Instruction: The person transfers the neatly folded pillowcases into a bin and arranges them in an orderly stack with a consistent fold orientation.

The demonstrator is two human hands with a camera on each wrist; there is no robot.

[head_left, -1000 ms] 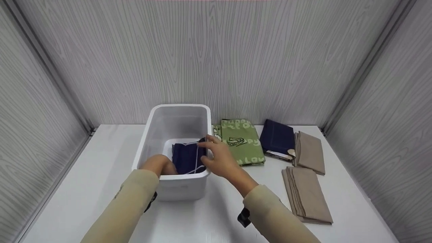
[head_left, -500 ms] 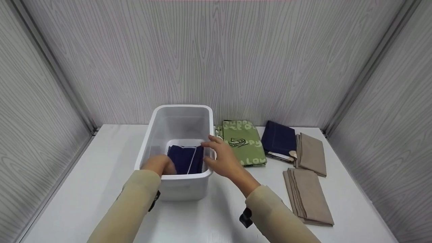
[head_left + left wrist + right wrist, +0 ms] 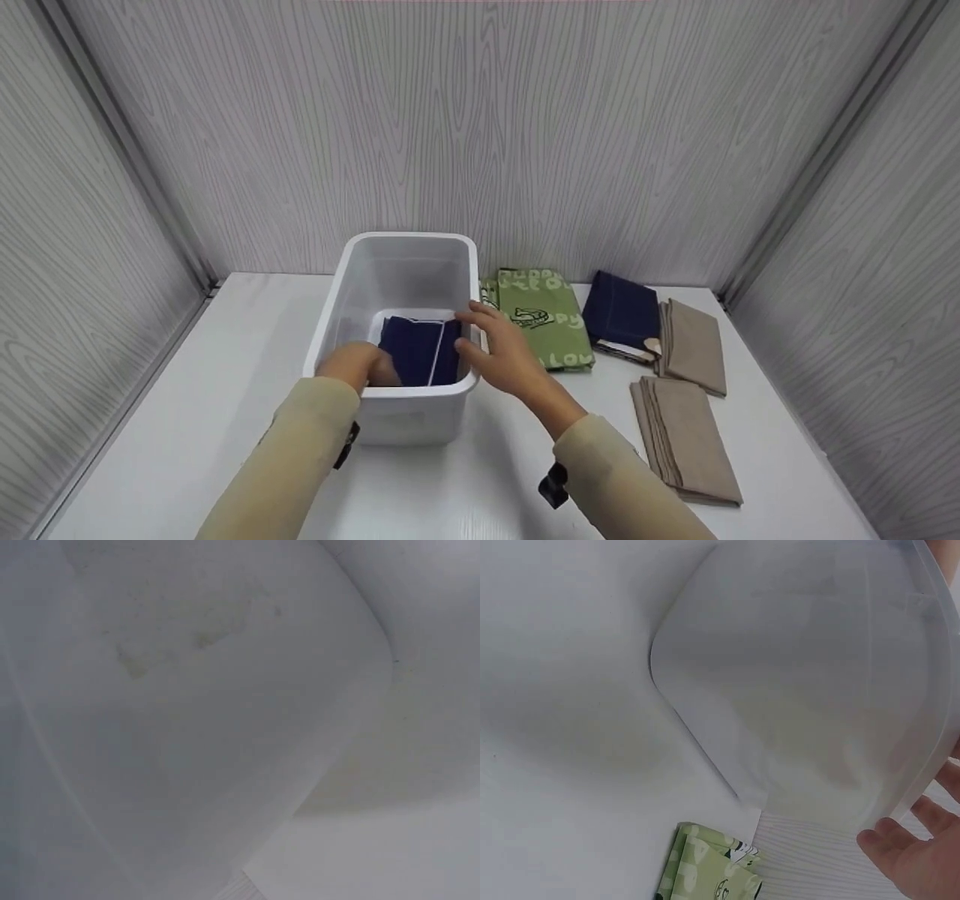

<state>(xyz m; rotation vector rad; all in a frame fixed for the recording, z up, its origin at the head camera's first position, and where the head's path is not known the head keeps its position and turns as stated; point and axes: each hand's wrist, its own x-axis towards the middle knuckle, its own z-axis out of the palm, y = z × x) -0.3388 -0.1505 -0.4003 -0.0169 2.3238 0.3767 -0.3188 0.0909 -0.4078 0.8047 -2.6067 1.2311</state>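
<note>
A navy folded cloth [image 3: 411, 349] with a white line across it lies inside a white plastic bin [image 3: 409, 420], seen in the head view. My left hand [image 3: 356, 365] reaches over the bin's near left corner, beside the cloth; its fingertips are hidden. At the right rim is my right hand [image 3: 504, 351], its fingers and thumb loosely spread and reaching over the rim near the cloth's right edge. In the right wrist view the right hand [image 3: 922, 851] shows at the bin's rim. The left wrist view has only the bin's outer wall [image 3: 202, 735].
Right of the bin lies a green folded cloth [image 3: 551, 330] with pale lettering. Beyond it are another navy folded cloth [image 3: 621, 311] and two beige folded cloths, one farther back [image 3: 694, 345] and one nearer [image 3: 694, 442]. Grey wood-patterned panels [image 3: 420, 135] enclose the white table [image 3: 255, 337].
The cloth in the bin now lies flatter and its loose white line is straighter. My right fingers have drawn slightly back toward the rim. The left hand stays inside the bin.
</note>
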